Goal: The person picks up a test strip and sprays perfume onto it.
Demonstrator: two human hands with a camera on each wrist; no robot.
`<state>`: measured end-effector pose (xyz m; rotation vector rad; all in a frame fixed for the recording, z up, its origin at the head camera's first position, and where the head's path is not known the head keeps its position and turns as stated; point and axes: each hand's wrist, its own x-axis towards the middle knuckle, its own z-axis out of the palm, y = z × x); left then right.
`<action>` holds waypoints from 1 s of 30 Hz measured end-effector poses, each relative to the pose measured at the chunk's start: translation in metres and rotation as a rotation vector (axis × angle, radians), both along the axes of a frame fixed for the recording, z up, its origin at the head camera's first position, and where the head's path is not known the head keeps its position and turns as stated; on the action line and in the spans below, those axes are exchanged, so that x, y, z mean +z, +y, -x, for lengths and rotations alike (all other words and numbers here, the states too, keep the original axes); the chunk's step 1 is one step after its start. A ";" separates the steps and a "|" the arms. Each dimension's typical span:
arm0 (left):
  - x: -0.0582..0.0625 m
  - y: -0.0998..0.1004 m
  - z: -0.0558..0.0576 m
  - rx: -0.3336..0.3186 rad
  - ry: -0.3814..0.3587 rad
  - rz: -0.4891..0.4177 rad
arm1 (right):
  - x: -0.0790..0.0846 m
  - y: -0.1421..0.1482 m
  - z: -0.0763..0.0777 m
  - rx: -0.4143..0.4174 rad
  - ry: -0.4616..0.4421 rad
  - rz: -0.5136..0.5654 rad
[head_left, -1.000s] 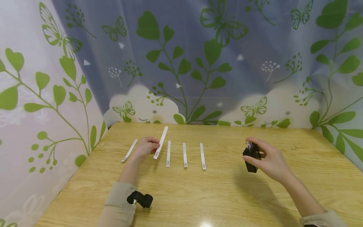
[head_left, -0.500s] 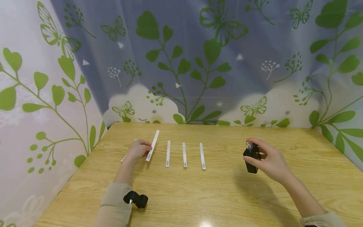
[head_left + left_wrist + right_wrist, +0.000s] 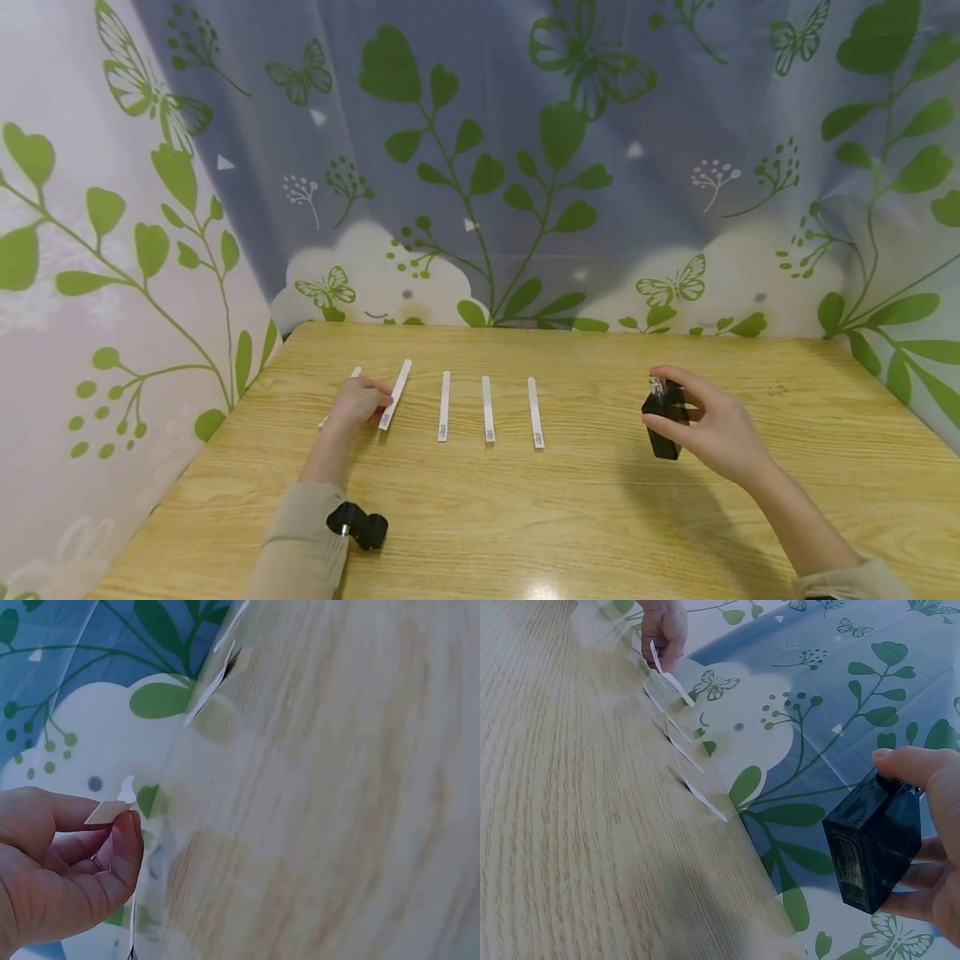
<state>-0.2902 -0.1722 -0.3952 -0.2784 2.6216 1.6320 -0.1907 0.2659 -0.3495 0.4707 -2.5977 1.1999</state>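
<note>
My left hand (image 3: 357, 403) pinches a white paper test strip (image 3: 397, 393) between thumb and fingers, low over the left part of the table. In the left wrist view the held strip (image 3: 109, 812) looks bent where the fingertips meet it. Another strip (image 3: 356, 372) lies to its left, mostly hidden behind that hand. At the right, my right hand (image 3: 716, 429) grips a black, square-sided perfume bottle (image 3: 663, 435), held upright. Its index finger rests on the sprayer top, and the thumb and other fingers are around the body, as the right wrist view shows of the bottle (image 3: 874, 840).
Three more strips, a near one (image 3: 445, 407), a middle one (image 3: 488, 410) and a right one (image 3: 536, 413), lie spaced in a row on the wooden table (image 3: 525, 517). A patterned curtain (image 3: 480, 167) hangs behind the table's far edge.
My left hand has moved left and lowered the strip it pinches, bringing it beside the leftmost strip, now largely covered by the hand. My right hand and the bottle have stayed nearly still.
</note>
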 end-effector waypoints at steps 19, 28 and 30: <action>-0.005 -0.002 0.004 0.046 -0.062 0.070 | 0.003 -0.001 -0.002 -0.001 -0.024 -0.006; -0.005 -0.005 0.005 0.036 -0.063 0.122 | 0.002 0.000 -0.002 0.004 -0.011 -0.019; -0.005 -0.006 0.005 0.037 -0.063 0.119 | 0.002 0.000 -0.002 0.001 -0.009 -0.028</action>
